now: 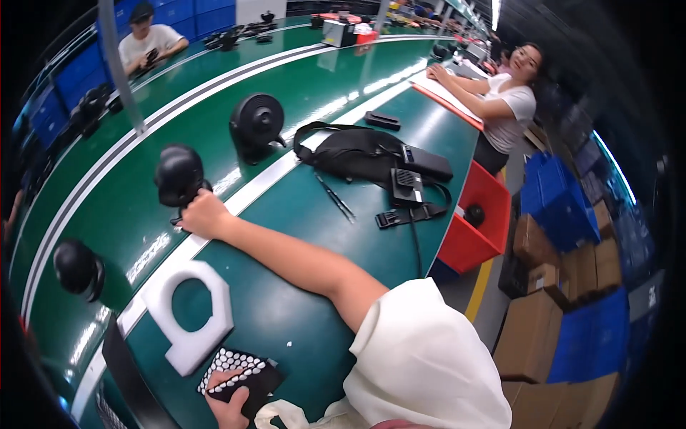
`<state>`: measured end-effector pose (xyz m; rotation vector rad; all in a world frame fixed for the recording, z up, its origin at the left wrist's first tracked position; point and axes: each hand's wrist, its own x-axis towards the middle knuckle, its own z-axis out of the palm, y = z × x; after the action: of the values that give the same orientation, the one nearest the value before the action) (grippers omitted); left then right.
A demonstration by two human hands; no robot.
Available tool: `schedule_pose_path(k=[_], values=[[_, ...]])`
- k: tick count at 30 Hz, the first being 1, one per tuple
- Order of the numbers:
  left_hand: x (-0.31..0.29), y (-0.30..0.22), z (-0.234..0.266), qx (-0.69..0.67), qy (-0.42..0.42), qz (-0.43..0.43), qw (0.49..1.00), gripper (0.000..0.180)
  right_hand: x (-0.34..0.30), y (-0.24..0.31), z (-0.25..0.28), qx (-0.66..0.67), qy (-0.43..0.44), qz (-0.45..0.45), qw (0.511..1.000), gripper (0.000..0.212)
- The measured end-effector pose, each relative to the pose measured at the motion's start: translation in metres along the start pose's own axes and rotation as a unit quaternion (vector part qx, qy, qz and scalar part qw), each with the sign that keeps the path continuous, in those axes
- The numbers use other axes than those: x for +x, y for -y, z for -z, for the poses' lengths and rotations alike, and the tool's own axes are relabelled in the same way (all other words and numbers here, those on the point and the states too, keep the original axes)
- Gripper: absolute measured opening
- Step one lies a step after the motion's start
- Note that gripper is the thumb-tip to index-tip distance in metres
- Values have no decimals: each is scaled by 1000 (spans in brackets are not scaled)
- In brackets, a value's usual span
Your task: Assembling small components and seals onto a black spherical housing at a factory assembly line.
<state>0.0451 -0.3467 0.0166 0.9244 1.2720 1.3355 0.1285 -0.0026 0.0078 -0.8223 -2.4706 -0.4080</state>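
While our right hand (207,216) grips the lower part of a black round-headed device (179,170) at the edge of the green belt (314,80), our left hand (230,409), well apart, pinches a sheet of white dots (227,362). Many dots sit on it, and the white ring-shaped block (187,352) frames nothing, so we judge work remains; what is finished on the device, we cannot tell.
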Motion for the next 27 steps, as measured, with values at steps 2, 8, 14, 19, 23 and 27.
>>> schedule_pose_path(k=[2,8,14,19,23,27], values=[[0,-8,-4,22,-9,34,999,47,-7,-5,1,-6,7,-10,1000,30],[2,-20,-3,87,13,40,995,42,-8,-3,0,-17,12,-60,998,26],[2,-27,-1,84,32,44,995,40,1,4,2,-71,81,-127,986,15],[2,-29,-4,75,49,47,995,37,4,8,9,-105,156,-191,963,17],[1,-31,-4,68,59,50,995,36,6,9,16,-145,197,-256,935,29],[3,-33,-6,59,73,51,994,34,2,1,3,-220,165,-303,912,41]])
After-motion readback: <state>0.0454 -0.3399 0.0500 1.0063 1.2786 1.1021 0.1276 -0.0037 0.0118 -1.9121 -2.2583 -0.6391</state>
